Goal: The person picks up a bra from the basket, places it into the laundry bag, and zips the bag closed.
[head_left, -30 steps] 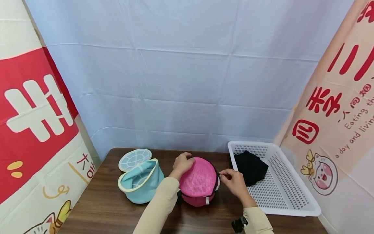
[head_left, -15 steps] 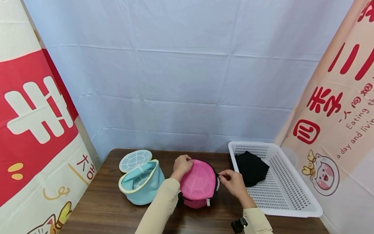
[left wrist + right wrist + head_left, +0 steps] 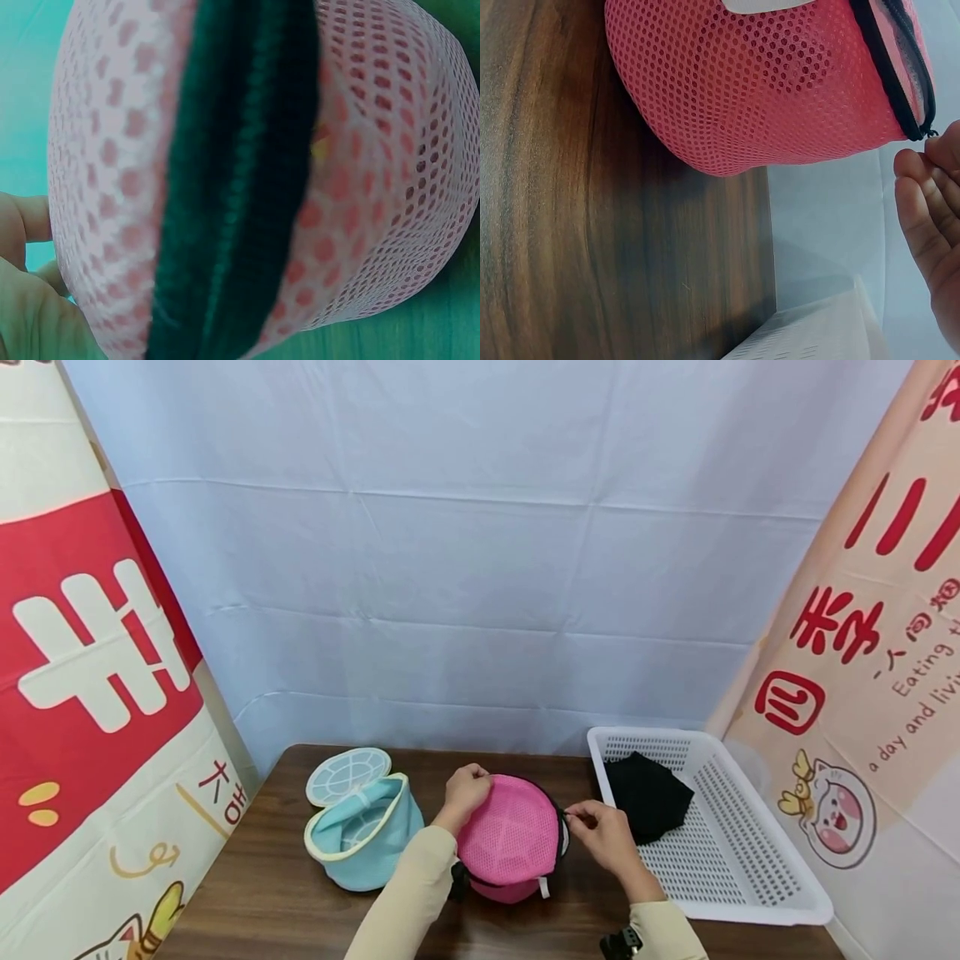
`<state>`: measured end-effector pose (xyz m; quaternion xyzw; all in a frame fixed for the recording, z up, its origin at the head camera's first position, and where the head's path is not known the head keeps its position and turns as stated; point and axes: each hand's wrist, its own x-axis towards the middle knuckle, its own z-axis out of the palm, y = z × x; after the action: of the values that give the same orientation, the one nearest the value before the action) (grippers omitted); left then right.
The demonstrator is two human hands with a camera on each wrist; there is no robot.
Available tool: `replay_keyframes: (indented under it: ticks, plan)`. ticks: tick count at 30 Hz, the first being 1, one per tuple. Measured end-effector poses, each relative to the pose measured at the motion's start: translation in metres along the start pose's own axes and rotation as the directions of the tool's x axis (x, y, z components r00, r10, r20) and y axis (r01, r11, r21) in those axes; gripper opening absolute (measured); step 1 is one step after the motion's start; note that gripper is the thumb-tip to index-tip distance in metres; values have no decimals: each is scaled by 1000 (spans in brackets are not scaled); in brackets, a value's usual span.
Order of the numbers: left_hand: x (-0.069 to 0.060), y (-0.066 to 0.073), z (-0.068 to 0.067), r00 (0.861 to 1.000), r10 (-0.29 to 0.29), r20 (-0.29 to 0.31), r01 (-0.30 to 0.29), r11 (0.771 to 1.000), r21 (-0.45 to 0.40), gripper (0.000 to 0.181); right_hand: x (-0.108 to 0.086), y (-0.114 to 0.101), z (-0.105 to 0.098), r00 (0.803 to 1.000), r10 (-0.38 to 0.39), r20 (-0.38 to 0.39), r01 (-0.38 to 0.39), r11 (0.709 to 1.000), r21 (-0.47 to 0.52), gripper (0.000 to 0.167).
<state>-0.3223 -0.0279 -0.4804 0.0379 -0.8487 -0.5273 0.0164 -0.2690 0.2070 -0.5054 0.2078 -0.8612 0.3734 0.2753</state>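
Observation:
A round pink mesh laundry bag [image 3: 510, 835] with a black zipper [image 3: 891, 75] around its top stands on the dark wooden table. On its right side the zipper is partly undone, leaving a gap between the two edges. My left hand [image 3: 467, 792] grips the bag's far left edge; in the left wrist view some of its fingers are hidden behind the mesh. At the right end of the zipper my right hand [image 3: 603, 837] pinches the small zipper pull [image 3: 931, 133] between thumb and fingertips. A white tag [image 3: 543, 887] hangs from the bag's front.
Left of the bag stands a light blue mesh laundry bag [image 3: 375, 852] with its round lid [image 3: 348, 776] folded back. To the right, a white plastic basket [image 3: 750, 835] holds a folded black cloth [image 3: 648, 797]. The wooden table [image 3: 285, 893] ends before a pale blue curtain [image 3: 465, 568].
The pink bag has turned slightly, its front tag shifting a little to the right. Both hands keep their hold, and the whole view has drifted slightly.

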Motion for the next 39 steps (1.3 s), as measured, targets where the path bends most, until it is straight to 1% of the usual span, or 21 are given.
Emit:
replay_keyframes:
  ticks: [2, 4, 9, 13, 16, 23, 27, 32, 39]
  plan:
    - [0, -2, 1, 1000, -16, 4, 16, 1000, -18, 10, -1, 0, 0, 1000, 2, -1, -2, 1000, 2, 19]
    - [-1, -3, 2, 1000, -20, -5, 20, 999, -35, 10, -1, 0, 0, 1000, 1, -7, -1, 1000, 6, 18]
    - [-3, -4, 4, 998, -29, -57, 25, 997, -75, 8, -1, 0, -1, 999, -23, -26, 23, 1000, -15, 18]
    - [-7, -5, 7, 996, -41, -74, 35, 995, -91, 7, -3, 0, -2, 998, -38, -40, 37, 999, -26, 19]
    - [-8, -5, 8, 996, -44, -83, 35, 993, -109, 7, -4, 1, -3, 998, -40, -50, 39, 999, -23, 20]
    - [-9, -9, 8, 988, -69, -138, 43, 982, -184, 7, -7, 2, -5, 998, -29, -48, 29, 1000, -1, 19]
    - [-11, -12, 9, 984, -105, -144, 68, 969, -239, 9, -9, 2, -6, 998, -26, -58, 26, 1000, -3, 22]
    - [-13, -13, 11, 979, -131, -158, 82, 954, -287, 10, -10, 3, -6, 996, -42, -82, 42, 999, 0, 21]
    - [-11, -17, 15, 973, -174, -149, 106, 918, -382, 10, -14, 2, -6, 995, -43, -95, 44, 999, 6, 21]
